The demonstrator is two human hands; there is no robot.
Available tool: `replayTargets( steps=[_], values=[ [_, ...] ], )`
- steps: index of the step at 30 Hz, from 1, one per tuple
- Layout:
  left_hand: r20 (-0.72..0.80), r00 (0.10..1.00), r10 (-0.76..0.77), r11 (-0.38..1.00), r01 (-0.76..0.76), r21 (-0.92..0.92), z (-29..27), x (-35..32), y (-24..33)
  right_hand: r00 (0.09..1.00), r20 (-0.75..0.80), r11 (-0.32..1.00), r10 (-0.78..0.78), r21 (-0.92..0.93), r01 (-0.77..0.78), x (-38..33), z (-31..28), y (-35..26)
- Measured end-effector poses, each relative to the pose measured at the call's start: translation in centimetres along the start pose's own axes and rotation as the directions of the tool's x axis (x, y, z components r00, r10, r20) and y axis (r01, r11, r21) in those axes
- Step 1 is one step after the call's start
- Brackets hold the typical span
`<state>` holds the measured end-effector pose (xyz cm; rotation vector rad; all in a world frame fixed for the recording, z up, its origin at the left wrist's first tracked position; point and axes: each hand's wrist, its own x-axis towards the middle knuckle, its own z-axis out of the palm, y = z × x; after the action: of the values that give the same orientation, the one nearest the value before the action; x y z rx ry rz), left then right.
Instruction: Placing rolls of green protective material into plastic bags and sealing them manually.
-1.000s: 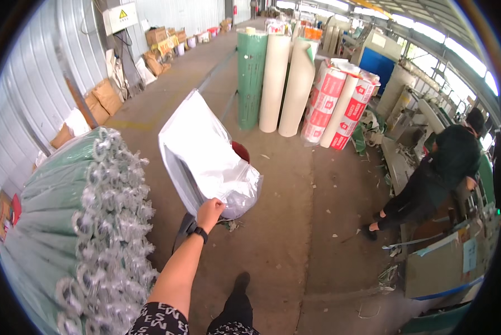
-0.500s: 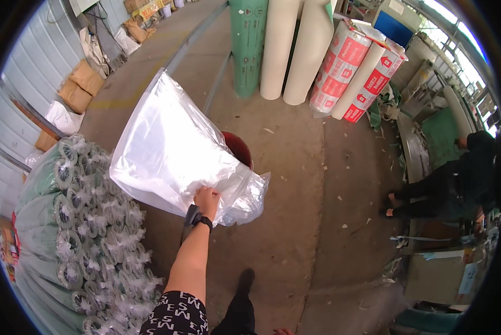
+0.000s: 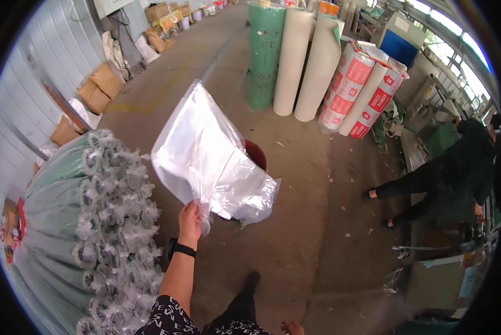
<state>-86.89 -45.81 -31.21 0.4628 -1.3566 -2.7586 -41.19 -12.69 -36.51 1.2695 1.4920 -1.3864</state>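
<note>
Left hand (image 3: 189, 222), fingers closed on a gathered pinch of clear plastic (image 3: 212, 159), had just drawn it bodyward, seemingly loosening a layer; the right hand's (image 3: 292, 328) grip I couldn't tell.

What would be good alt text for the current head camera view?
A bare left hand grips the near edge of shiny, clear plastic sheeting, which partly hides a dark red, round container. Green rolls in clear plastic wrap are stacked at left; tall green, beige and red-and-white cylindrical rolls stand beyond, and a person in black is at right.
</note>
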Motion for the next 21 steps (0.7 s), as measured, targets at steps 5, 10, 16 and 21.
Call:
replayTargets(
  steps=[5, 10, 16, 21],
  values=[
    [0.183, 0.983, -0.019, 1.000, 0.019, 0.003, 0.7, -8.5, 6.6, 0.968, -0.001, 0.937, -0.252, -0.249, 0.244, 0.7, 1.0, 2.3],
    [0.259, 0.960, 0.105, 0.993, -0.086, -0.085, 1.3, -15.9, 11.2, 0.926, 0.077, 0.896, -0.370, -0.235, 0.378, 2.6, 0.9, 8.8],
    [0.294, 0.930, 0.222, 0.964, -0.164, -0.208, -1.8, -23.2, 17.3, 0.865, -0.021, 0.858, -0.502, -0.140, 0.494, 7.2, 0.0, 24.8],
    [0.349, 0.915, 0.200, 0.969, -0.132, -0.209, -2.2, -25.5, 18.4, 0.963, -0.077, 0.948, -0.259, 0.172, 0.268, 0.6, 0.0, 31.1]
  ],
)
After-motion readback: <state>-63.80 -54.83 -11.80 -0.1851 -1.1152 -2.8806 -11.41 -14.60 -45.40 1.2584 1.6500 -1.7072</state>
